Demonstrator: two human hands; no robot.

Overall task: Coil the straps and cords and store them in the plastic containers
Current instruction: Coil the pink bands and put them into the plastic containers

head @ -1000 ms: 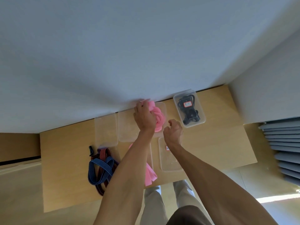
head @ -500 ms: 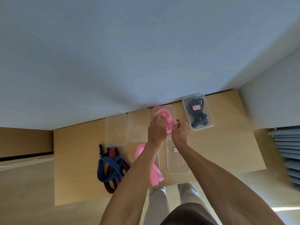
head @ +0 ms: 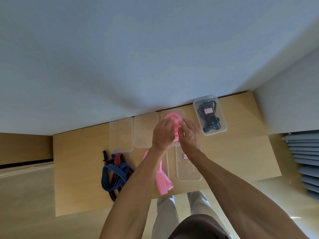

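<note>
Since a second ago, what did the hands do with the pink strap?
The right hand, which hung free near the lid a second ago, moved up and joined the left hand on the coiled pink strap, both now pressing it into the middle clear container. The loose pink strap, the blue and red straps and the closed container with the black cord stayed put.
</note>
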